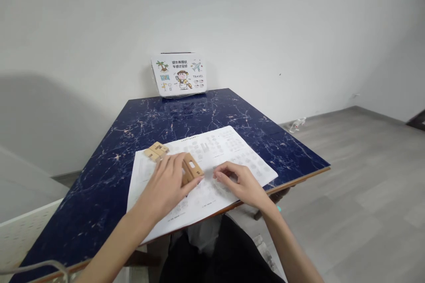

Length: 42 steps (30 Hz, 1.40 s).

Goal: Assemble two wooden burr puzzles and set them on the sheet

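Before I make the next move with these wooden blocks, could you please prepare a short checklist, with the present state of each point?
1. Left hand grips the slotted wooden block: ok, thumb and fingers are around it.
2. Right hand is empty: cannot tell; its fingers are curled, and no block shows in them.
3. Other wooden blocks are in view: ok, near the far left corner of the printed sheet.
4. Sheet is fully visible: not ok, both hands hide parts of it.
5. White cartoon-printed case is clear of the hands: ok, it stands at the table's far end.
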Tool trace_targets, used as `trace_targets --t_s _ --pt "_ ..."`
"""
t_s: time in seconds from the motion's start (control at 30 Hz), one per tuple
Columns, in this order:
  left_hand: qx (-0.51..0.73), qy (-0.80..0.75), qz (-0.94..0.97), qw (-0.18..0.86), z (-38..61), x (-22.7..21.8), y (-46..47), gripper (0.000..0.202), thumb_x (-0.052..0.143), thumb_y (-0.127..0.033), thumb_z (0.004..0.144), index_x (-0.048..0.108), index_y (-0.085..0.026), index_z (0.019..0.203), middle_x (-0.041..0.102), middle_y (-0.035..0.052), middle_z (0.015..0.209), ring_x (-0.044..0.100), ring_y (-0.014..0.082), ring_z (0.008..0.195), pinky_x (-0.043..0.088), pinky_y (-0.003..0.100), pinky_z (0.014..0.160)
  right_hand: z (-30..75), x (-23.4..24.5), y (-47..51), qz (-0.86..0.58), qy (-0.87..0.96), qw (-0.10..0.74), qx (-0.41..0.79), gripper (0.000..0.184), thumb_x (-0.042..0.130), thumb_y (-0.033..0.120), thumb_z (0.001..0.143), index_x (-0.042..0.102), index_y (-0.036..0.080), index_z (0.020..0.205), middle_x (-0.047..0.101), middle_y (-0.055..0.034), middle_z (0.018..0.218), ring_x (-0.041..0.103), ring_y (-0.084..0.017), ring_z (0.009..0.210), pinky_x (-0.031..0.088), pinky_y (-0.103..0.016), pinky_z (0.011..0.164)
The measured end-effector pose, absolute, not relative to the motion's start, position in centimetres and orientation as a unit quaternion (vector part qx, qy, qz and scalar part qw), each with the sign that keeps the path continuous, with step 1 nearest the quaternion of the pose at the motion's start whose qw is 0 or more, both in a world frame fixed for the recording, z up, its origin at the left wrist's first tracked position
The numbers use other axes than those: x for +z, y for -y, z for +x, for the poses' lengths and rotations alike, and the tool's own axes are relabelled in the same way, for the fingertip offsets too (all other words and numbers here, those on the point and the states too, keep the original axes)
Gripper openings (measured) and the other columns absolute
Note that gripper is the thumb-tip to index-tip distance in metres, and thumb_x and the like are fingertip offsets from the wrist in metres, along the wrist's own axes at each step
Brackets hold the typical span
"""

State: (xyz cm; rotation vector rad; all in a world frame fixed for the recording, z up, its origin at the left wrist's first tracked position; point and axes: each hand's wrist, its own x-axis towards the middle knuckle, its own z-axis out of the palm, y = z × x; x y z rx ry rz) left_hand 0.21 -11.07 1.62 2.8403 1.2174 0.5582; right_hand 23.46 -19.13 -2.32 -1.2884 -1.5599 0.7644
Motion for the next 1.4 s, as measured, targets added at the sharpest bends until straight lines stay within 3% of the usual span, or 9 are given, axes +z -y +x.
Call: trace_targets --t_s 0.27,0.57,0.73,0.93,1.13,1.4 --pt "0.126 -0.290 0.949 0.001 4.8 0.1 9.1 0.059 0.048 -0.064 0.098 0.049 -0.017 0.134 0.063 0.0183 0.127 0.056 0.0373 0.118 0.043 0.051 0.101 23.5 -2.7 18.5 -0.571 0.585 0.508 0.272 0.025 0.055 0.041 0.100 0.069 0.021 0.095 0.075 -0.0051 0.090 0.069 -0.021 0.082 0.052 -0.031 0.074" --pt "0.132 -0.270 0.952 0.057 5.0 -0.3 7.8 0.070 0.050 -0.071 0.094 0.048 -0.019 0.140 0.060 0.0168 0.136 0.052 0.0367 0.127 0.039 0.051 0.107 23.2 -3.1 18.3 -0.598 0.560 0.522 0.236 0.023 0.055 0.039 0.097 0.068 0.021 0.091 0.074 -0.0049 0.085 0.067 -0.020 0.074 0.050 -0.030 0.068" --pt "0.117 -0.262 0.949 0.131 3.3 -0.1 6.2 0.084 0.058 -0.077 0.086 0.042 -0.024 0.149 0.050 0.0155 0.151 0.046 0.0372 0.138 0.037 0.051 0.112 23.2 -2.9 18.3 -0.598 0.566 0.516 0.235 0.023 0.055 0.038 0.097 0.067 0.020 0.089 0.073 -0.0045 0.083 0.066 -0.020 0.073 0.050 -0.030 0.067" --pt "0.104 -0.315 0.927 0.177 0.6 -0.2 4.3 0.082 0.062 -0.071 0.085 0.044 -0.025 0.151 0.046 0.0141 0.156 0.046 0.0368 0.140 0.042 0.050 0.110 23.0 -2.8 18.4 -0.610 0.563 0.503 0.240 0.024 0.055 0.040 0.097 0.067 0.021 0.089 0.072 -0.0030 0.081 0.065 -0.018 0.071 0.049 -0.029 0.066" --pt "0.116 -0.301 0.928 0.184 -0.5 -0.4 4.0 0.088 0.071 -0.074 0.074 0.052 -0.026 0.145 0.048 0.0133 0.153 0.048 0.0376 0.137 0.043 0.051 0.111 23.0 -3.2 18.0 -0.614 0.576 0.484 0.237 0.022 0.056 0.038 0.097 0.068 0.021 0.094 0.073 -0.0036 0.086 0.067 -0.020 0.075 0.049 -0.030 0.067" --pt "0.146 -0.303 0.921 0.196 -0.6 -0.2 4.4 0.078 0.076 -0.065 0.075 0.055 -0.025 0.138 0.053 0.0125 0.146 0.052 0.0349 0.132 0.045 0.049 0.109 20.7 -2.7 16.6 -0.708 0.569 0.393 0.142 0.019 0.055 0.033 0.097 0.065 0.022 0.109 0.069 -0.0076 0.101 0.065 -0.020 0.074 0.047 -0.033 0.070"
